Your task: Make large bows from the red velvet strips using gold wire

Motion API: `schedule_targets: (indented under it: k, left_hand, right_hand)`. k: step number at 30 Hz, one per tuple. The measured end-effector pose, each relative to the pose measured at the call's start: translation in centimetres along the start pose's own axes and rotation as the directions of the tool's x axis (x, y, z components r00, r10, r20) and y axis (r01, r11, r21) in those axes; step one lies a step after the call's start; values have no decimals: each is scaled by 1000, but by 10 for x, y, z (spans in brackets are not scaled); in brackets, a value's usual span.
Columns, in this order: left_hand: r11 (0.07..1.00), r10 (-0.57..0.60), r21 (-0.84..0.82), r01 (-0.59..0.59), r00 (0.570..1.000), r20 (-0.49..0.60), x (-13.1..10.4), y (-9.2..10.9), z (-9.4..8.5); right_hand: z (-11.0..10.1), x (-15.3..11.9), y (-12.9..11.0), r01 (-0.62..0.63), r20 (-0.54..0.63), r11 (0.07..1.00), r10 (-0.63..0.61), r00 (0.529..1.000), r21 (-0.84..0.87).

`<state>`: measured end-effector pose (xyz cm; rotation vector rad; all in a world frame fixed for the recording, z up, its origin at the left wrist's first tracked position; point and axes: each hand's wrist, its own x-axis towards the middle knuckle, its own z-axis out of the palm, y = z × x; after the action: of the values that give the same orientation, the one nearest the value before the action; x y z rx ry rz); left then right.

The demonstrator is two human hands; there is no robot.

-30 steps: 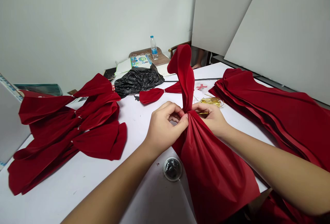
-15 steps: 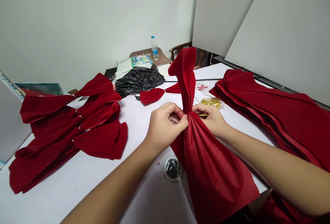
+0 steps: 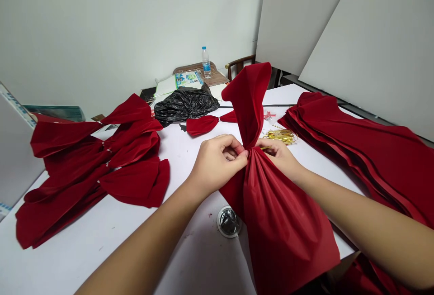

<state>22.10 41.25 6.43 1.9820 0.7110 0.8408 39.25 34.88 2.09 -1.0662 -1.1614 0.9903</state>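
A length of red velvety cloth (image 3: 285,227) is gathered tightly at its middle, with one end standing up and the other fanning down over the table's front edge. My left hand (image 3: 219,161) pinches the gathered waist from the left, thumb against forefinger. On the opposite side, my right hand (image 3: 283,157) is closed at the same waist, a thin gold twist tie (image 3: 266,148) showing at its fingers. The right fingertips are partly hidden behind the cloth. Just beyond that hand lies a bundle of gold twist ties (image 3: 282,136).
Several tied red cloth bows (image 3: 132,179) overlap at the left. A stack of flat red cloth (image 3: 359,136) covers the right side. Farther back are a black plastic bag (image 3: 186,105) and a water bottle (image 3: 206,64). A round grommet (image 3: 228,221) sits in the table near me.
The upper end of the cloth has opened wider and leans more to the right. Less of the gold tie shows at my right fingers. The view has shifted slightly.
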Motion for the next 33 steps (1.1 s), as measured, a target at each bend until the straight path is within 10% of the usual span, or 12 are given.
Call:
schedule_targets:
  k: [20, 33]
  left_hand:
    - [995, 92, -38, -91, 995, 27, 1, 4, -6]
    - [981, -12, -194, 25, 998, 66, 1, 6, -5]
  right_hand:
    - [-6, 4, 10, 49, -24, 999, -49, 998, 0]
    - [-7, 3, 10, -182, 128, 940, 150, 980, 289]
